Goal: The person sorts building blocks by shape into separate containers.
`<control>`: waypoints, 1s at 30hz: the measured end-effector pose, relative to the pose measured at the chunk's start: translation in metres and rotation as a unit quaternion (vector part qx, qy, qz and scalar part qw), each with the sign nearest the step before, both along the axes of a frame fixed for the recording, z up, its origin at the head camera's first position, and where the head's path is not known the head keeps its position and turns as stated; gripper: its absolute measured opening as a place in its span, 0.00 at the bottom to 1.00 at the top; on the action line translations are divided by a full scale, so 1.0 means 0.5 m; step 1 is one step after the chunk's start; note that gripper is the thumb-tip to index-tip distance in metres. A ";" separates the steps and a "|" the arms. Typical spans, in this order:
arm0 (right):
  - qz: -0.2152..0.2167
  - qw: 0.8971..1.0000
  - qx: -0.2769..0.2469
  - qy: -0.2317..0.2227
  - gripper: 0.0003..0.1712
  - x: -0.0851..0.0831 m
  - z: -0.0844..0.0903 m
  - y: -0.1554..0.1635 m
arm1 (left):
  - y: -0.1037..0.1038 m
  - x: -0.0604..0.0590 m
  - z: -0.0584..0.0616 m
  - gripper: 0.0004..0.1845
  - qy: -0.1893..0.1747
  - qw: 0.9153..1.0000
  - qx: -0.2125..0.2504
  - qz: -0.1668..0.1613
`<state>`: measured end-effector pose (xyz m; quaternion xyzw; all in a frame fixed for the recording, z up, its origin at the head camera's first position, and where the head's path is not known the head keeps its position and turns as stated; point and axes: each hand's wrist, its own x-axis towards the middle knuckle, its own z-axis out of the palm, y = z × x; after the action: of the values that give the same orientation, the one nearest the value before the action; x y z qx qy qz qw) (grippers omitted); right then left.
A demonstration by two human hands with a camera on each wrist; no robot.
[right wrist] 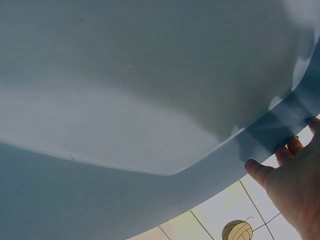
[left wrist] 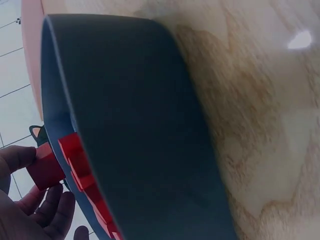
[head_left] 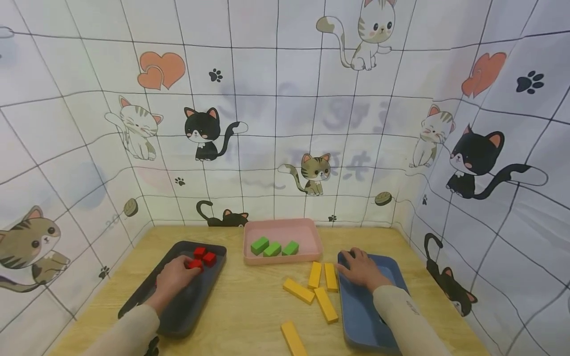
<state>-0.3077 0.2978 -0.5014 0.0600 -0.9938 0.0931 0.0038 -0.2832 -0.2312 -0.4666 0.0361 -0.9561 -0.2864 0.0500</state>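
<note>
While reaching into the black tray [head_left: 147,296], left hand [head_left: 175,278] pinches a red block [left wrist: 45,167] between thumb and fingertips, just beside two more red blocks [head_left: 205,255] at the tray's far end; grips it at the edges, likely so it can sit snug against the others. Right hand [head_left: 362,269] lies flat and relaxed on the far left corner of the blue tray [head_left: 392,277], fingers [right wrist: 282,155] spread along the rim, grasping nothing; seemingly steadies the tray rather than carrying anything. Holds no blocks at all, that blue tray, as far as head and right-wrist views show. Between the two trays, at the back, sits a pink tray [head_left: 307,253] with three green blocks [head_left: 273,247] in a row. Scattered on the wooden table [head_left: 249,306], near the blue tray's left edge: five yellow bars [head_left: 318,289], two side by side and upright in view, two slanted, one apart toward the near edge. Sorted by colour, it appears, one tray per colour. All enclosed by a cat-print backdrop [head_left: 276,113].
</note>
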 end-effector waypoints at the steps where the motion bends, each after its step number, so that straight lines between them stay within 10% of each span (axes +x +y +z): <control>1: -0.001 1.000 0.000 -0.001 0.38 0.001 -0.002 0.001 | 0.002 -0.001 -0.004 0.24 -0.001 1.000 -0.001 -0.001; 30: 0.008 1.000 0.010 -0.003 0.41 -0.005 -0.004 0.002 | 0.028 -0.009 -0.013 0.32 0.042 0.997 -0.031 -0.049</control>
<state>-0.3102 0.2988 -0.5033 0.0677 -0.9942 0.0836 -0.0008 -0.2875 -0.2173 -0.4729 -0.0248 -0.9621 -0.2603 0.0772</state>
